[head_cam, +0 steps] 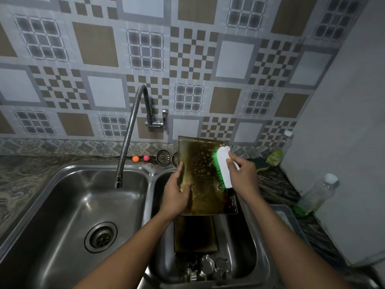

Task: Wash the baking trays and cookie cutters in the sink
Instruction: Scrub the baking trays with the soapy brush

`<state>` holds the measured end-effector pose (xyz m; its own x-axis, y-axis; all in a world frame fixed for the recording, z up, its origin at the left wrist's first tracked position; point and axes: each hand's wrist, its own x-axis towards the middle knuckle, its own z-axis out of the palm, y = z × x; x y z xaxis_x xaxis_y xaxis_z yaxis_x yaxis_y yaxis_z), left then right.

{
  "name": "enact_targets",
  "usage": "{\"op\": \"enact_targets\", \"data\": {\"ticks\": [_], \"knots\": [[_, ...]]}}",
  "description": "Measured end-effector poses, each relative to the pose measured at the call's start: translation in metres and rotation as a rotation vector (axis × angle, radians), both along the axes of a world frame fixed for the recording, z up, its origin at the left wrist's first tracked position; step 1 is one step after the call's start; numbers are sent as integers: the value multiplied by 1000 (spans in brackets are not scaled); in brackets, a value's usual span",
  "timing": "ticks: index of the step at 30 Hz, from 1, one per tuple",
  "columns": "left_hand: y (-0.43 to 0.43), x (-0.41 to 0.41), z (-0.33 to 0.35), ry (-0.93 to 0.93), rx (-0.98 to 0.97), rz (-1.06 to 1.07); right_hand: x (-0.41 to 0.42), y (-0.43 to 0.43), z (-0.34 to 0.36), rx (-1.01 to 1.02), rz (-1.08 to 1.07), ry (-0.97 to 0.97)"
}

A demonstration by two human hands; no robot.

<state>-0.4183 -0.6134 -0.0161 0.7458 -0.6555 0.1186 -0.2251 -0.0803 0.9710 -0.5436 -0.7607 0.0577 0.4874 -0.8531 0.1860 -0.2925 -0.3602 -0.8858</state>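
steadying the baking tray point(200, 174) upright, the left hand point(177, 195) has fingers curled round its edge. right hand point(241, 174) fingers wrap the brush point(221, 165), bristles against the soapy face.

1. Two trays: one point(200, 172) held up over the right basin, one point(194, 234) lying in that basin.
2. Several cutters point(205, 268) at the near end of the right basin; the exact number cannot be told.
3. One brush point(223, 166), white with green bristles.
4. Two hands: the left point(177, 195) and the right point(242, 174).
5. Two basins in the sink point(152, 176).
6. One tap point(133, 130).
7. Two small balls on the surface: one orange point(135, 158), one pink point(146, 157).
8. Two strainers point(163, 157) behind the sink.
9. Two clear bottles with white caps: one point(280, 149) by the wall, one point(316, 192) nearer.
10. One sponge point(261, 164).
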Motion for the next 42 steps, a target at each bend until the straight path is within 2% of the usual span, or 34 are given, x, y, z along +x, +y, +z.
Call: {"op": "enact_targets", "data": {"ticks": [8, 12, 17, 23, 26, 31, 35, 39, 42], "knots": [[1, -13, 5, -50, -34, -108, 39, -16, 22, 18, -88, 76], [-5, -11, 13, -47, -41, -119, 58, 3, 27, -1, 15, 57], [-1, -7, 15, 25, -82, -81, 59, 10, 28, -104, 233, 161], [7, -12, 10, 148, -99, -167, 49, -6, 29, -60, 69, 160], [5, -10, 12, 154, -88, -218, 60, 6, 33, -73, 91, 162], [6, 1, 13, 177, -135, -108, 57, 38, 17, -62, 296, 170], [16, 6, 6, 215, -149, -48, 29, 31, 1, -63, 270, 232], [9, 1, 11, 141, -130, -79, 30, 29, -1, 5, 169, 124], [1, -1, 21, 153, -138, -44, 42, 47, -6, 35, 247, 33]]}}
